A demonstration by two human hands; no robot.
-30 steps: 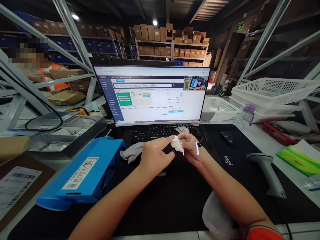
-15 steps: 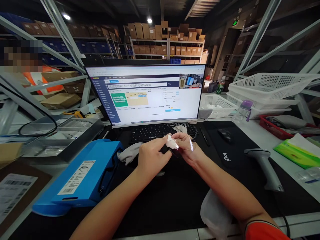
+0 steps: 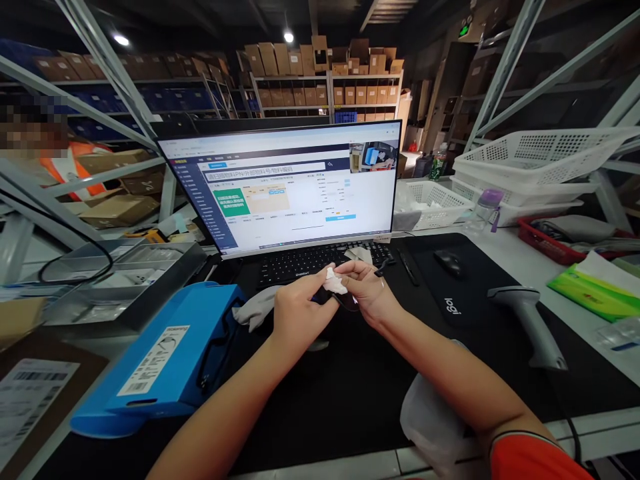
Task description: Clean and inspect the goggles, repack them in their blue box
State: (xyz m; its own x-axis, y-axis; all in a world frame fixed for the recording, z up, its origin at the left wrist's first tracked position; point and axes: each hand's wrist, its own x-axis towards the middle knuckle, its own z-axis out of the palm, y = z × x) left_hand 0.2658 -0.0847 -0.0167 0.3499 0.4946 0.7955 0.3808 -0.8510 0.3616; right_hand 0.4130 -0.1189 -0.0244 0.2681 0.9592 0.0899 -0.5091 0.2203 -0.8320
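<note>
My left hand (image 3: pixel 300 307) and my right hand (image 3: pixel 370 293) meet over the black mat, in front of the keyboard. Both are closed, with fingertips pinching a crumpled white tissue (image 3: pixel 335 281) between them. Just under the tissue, against the right fingers, shows a dark glossy piece (image 3: pixel 349 303) with a curved edge, like a lens; most of it is hidden. Left of my left hand lies a crumpled greyish-white cloth or wrap (image 3: pixel 255 308), beside a blue box (image 3: pixel 200 333) with a white label.
A monitor (image 3: pixel 300 193) stands behind the keyboard (image 3: pixel 295 261). To the right are a mouse (image 3: pixel 449 263), a grey barcode scanner (image 3: pixel 533 327), a green tissue pack (image 3: pixel 593 290) and white baskets (image 3: pixel 540 167). A plastic bag (image 3: pixel 433 413) hangs by the front edge. Metal trays (image 3: pixel 135 273) sit left.
The tissue has shifted slightly left and shows more of itself. The dark glossy piece below it is more visible. The whole view has swung slightly.
</note>
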